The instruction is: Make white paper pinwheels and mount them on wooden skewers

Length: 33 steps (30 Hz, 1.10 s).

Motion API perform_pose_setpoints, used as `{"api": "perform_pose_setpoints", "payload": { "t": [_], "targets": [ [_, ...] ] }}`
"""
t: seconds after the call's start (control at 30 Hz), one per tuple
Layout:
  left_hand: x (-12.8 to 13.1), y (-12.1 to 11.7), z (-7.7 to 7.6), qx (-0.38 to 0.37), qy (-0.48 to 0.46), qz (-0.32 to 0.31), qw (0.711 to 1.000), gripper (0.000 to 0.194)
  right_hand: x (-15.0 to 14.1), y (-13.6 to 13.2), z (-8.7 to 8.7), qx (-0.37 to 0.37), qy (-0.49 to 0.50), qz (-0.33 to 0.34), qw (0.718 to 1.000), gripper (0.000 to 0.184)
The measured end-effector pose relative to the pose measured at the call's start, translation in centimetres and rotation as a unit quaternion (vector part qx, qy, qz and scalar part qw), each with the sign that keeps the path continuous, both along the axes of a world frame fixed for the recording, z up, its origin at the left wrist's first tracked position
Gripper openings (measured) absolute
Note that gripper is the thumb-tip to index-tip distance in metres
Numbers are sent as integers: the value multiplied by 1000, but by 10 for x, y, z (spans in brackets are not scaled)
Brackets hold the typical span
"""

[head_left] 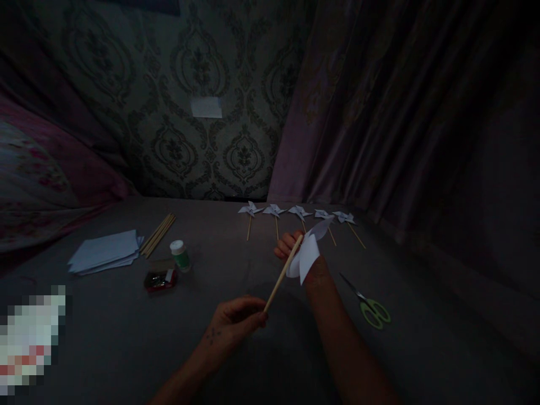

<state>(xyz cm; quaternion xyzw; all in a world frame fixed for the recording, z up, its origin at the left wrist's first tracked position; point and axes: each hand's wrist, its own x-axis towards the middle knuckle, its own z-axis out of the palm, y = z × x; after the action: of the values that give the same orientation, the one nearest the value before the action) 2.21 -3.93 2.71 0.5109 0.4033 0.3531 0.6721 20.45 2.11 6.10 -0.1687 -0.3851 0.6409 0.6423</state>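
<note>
My left hand [238, 320] pinches the lower end of a wooden stick [280, 278] between thumb and fingers. The stick slants up to the right, its top against a white paper pinwheel [310, 256]. Behind the pinwheel, my right hand [289, 246] is closed around it near the stick's top; the paper covers much of that hand, but curled fingers show at its left. Whether the stick is fastened to the pinwheel, I cannot tell. Several finished-looking pinwheels [275, 210] on sticks lie in a row beyond my hands.
Scissors [371, 309] with green handles lie at the right. On the left are a stack of white paper [105, 251], a bundle of wooden sticks [158, 235], a white-capped green bottle [180, 256] and a small box of metal pieces [160, 279]. Curtains and a patterned wall stand behind.
</note>
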Motion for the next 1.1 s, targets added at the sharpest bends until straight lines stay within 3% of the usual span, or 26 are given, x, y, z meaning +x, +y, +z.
{"api": "perform_pose_setpoints", "payload": {
  "t": [0.53, 0.7, 0.83, 1.1],
  "targets": [
    [-3, 2, -1, 37, 8, -11, 999, 19, 1, -3, 4, 23, 13, 3, 1000, 34],
    [-5, 3, -1, 52, 0, -23, 998, 20, 2, -2, 2, 15, 19, -20, 1000, 25],
    [-6, 6, -8, 50, -7, -22, 998, 19, 5, 0, -1, 12, 15, -29, 999, 33],
    [-6, 9, -24, -22, -74, 2, 997, 24, 1, 1, 1, -59, 23, -110, 992, 24]
  ]
}}
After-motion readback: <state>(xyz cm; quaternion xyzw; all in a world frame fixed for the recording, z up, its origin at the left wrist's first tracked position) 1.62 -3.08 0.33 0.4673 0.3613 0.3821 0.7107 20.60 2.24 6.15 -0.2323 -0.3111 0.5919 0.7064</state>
